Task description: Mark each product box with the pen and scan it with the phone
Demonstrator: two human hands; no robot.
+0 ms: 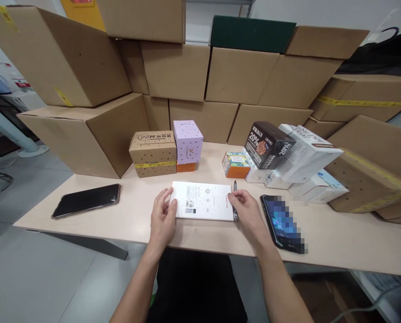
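Observation:
A flat white box (203,202) with printed text, codes and small dots on its upper face lies in front of me at the table's near side. My left hand (163,217) grips its left end, thumb on the near corner and fingers behind. At the right end, my right hand (249,215) has its thumb and curled fingers closed on the box's edge. A dark pen (235,185) sticks out beside that edge, partly covered by my right fingers. Whether those fingers also press on the pen I cannot tell.
A black phone (86,200) lies left, a handheld device with lit screen (283,224) right. Behind stand a brown printed box (153,152), a lilac box (189,141), an orange box (237,165), a dark brown box (268,144) and white cartons (308,148). Stacked cardboard boxes (200,121) wall the back.

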